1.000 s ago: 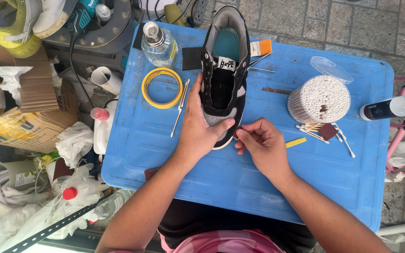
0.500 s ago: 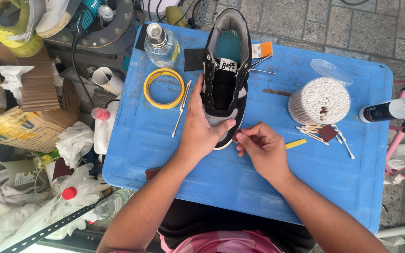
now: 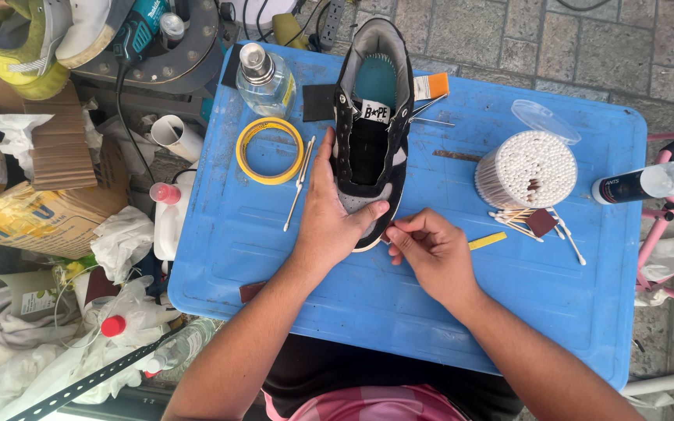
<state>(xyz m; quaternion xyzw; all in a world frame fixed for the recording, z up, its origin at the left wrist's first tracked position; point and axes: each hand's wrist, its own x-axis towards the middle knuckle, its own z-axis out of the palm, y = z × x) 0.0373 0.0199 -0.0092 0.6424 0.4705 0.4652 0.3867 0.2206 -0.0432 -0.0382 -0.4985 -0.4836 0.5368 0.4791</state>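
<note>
Blue tabletop point(image 3: 399, 312) carrying a yellow tape roll point(image 3: 269, 150), clear glass bottle point(image 3: 263, 78), open tub of cotton swabs point(image 3: 526, 168), and spray bottle point(image 3: 653, 182).

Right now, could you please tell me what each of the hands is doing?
Left hand: closed around the toe of the black sneaker, steadying it.
Right hand: fingers pinched at the toe edge; what they hold cannot be told.

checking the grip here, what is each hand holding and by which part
The left hand holds the black sneaker at its toe end. The right hand pinches something small at the toe; what it is cannot be told.
</note>
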